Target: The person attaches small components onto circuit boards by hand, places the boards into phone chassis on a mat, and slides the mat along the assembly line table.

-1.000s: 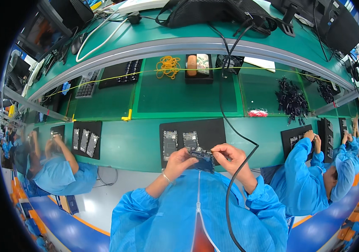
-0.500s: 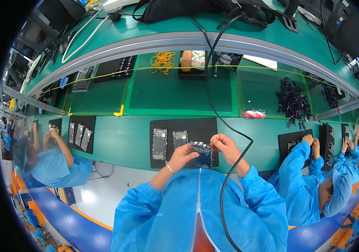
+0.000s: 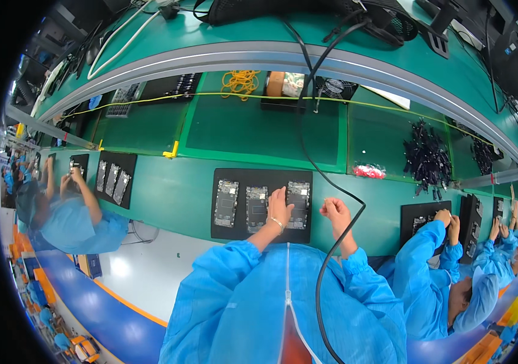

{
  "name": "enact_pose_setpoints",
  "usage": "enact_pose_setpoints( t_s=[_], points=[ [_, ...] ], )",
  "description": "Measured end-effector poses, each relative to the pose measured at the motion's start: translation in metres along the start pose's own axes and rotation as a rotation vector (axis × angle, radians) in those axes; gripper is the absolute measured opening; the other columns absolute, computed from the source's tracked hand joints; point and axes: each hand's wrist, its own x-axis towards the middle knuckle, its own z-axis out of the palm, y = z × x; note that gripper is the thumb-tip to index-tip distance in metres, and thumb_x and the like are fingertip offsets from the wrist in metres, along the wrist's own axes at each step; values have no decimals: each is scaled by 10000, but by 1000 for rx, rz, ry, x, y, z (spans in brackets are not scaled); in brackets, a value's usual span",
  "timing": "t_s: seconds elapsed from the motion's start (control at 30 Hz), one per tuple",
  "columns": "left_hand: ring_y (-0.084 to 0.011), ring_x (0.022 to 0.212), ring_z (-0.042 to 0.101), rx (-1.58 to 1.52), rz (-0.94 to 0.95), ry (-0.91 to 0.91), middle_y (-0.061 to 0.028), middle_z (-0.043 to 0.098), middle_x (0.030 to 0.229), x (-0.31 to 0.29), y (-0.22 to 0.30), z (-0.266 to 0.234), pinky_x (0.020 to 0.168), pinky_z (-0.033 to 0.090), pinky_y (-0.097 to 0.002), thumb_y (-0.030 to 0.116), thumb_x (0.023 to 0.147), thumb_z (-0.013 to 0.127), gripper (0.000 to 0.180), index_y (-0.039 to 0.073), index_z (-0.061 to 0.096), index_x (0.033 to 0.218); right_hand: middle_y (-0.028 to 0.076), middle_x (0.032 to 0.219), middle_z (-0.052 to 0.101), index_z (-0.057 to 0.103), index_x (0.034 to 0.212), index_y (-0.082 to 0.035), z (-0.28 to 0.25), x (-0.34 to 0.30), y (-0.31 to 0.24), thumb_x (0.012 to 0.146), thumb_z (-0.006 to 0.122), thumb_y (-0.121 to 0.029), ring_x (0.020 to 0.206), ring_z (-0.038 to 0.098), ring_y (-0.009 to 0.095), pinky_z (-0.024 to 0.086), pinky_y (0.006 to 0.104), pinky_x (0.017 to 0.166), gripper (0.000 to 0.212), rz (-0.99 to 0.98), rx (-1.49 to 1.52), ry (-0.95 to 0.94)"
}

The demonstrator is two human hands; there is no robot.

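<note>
Setting down the rightmost circuit board [image 3: 299,205] on the black mat [image 3: 262,177] looks like my step: left hand [image 3: 279,210] loosely spread over its edge, right hand [image 3: 335,213] bunched, contents unclear. Next calls for lifting clear without nudging boards.

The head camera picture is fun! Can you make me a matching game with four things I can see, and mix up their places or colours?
Column 1
1. Left hand
2. Right hand
3. Stringy tangle
4. Three nearest circuit boards

Column 2
A. Yellow
B. Side by side, lying on the black mat
C. To the right of the black mat
D. Reaching over the black mat, fingers stretched out

Right pairs: 1-D, 2-C, 3-A, 4-B
</note>
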Motion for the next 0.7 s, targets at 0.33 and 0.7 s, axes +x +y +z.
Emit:
enact_pose_setpoints(
  t_s=[0.33, 0.7],
  points=[
    [-384, 1181, 296, 208, -285, 263, -177, 269, 1308, -13, -17, -43, 980, 269, -468, 170, 598, 768, 947, 104, 202, 1354, 81, 824, 595, 541, 947, 13, 45, -4, 28, 859, 560, -169, 722, 597, 139, 495, 249, 659, 203, 99, -20, -203],
    [-238, 1092, 402, -674, 59, 133, -112, 290, 1280, -44, 7, -94, 847, 424, -385, 188, 640, 730, 834, 128, 288, 1344, 85, 788, 628, 554, 881, 12, 113, -1, -6, 847, 537, -126, 740, 619, 130, 479, 246, 664, 142, -157, -218, -196]
  ],
)
